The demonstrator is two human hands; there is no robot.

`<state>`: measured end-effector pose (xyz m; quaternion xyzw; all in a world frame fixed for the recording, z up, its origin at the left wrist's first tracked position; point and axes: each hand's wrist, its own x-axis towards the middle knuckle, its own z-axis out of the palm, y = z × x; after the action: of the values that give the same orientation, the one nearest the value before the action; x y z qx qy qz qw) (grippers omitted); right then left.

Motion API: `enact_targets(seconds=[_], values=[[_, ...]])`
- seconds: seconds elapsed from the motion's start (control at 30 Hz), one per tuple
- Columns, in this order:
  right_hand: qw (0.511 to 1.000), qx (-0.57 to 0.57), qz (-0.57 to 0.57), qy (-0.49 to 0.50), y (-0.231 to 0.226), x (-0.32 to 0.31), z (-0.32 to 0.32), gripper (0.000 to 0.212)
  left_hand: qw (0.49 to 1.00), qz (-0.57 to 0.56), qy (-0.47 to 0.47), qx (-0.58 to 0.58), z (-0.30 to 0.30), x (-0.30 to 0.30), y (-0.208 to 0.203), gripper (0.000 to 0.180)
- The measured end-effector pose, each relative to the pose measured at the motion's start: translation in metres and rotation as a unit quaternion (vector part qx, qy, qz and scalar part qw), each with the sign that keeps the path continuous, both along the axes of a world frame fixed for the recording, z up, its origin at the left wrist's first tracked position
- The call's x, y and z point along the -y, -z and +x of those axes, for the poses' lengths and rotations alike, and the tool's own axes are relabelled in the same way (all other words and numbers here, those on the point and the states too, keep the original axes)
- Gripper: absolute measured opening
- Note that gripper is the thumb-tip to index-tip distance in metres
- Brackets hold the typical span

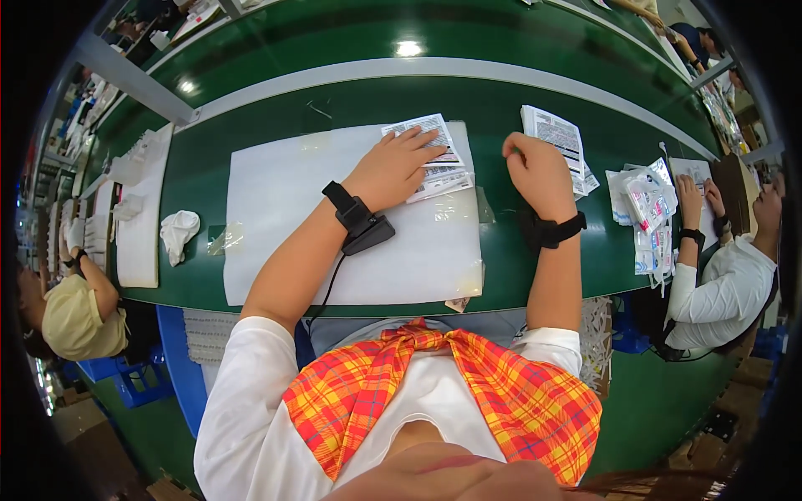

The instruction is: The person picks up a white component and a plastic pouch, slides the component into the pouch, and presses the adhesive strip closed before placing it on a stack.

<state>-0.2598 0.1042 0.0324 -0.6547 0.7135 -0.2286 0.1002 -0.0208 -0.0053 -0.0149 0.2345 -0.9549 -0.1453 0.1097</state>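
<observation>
My left hand (pixel 390 169) lies flat with fingers spread on some printed paper leaflets (pixel 437 136). These leaflets overlap at the upper right of a white foam sheet (pixel 288 225), partly covered by my palm. To the right, my right hand (pixel 537 173) is curled, fingertips bent under and turned away from view. Whatever it may hold is hidden. Just beside it sits a stack of similar printed leaflets (pixel 557 138), slightly fanned and partly behind the hand. Each wrist wears a black strap, the left one with a boxy black device (pixel 363 228) and a cable.
A crumpled white cloth or tissue (pixel 179 235) lies left of the sheet on the green table (pixel 351 96). Plastic packets (pixel 650 200) are piled at the right. Co-workers sit on both sides, one in a white sleeve (pixel 710 284). A metal post (pixel 134 79) rises at the far left.
</observation>
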Motion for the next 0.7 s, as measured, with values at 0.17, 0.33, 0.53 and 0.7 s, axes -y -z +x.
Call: enact_targets(seconds=[0.17, 0.33, 0.53, 0.7], values=[[0.975, 0.131, -0.098, -0.151, 0.019, 0.005, 0.013, 0.027, 0.999, 0.027, 0.008, -0.027, -0.001, 0.002, 0.002, 0.046], [0.984, 0.063, -0.011, -0.167, 0.006, 0.001, 0.013, 0.029, 0.999, 0.011, 0.013, -0.045, 0.001, 0.002, 0.004, 0.05], [0.987, 0.051, 0.024, -0.149, 0.005, -0.004, 0.014, 0.026, 0.998, 0.041, 0.006, -0.053, 0.0, 0.0, 0.001, 0.046], [0.988, 0.065, 0.014, -0.14, 0.006, -0.005, 0.018, 0.024, 0.997, 0.047, 0.002, -0.053, 0.002, 0.002, 0.004, 0.046]])
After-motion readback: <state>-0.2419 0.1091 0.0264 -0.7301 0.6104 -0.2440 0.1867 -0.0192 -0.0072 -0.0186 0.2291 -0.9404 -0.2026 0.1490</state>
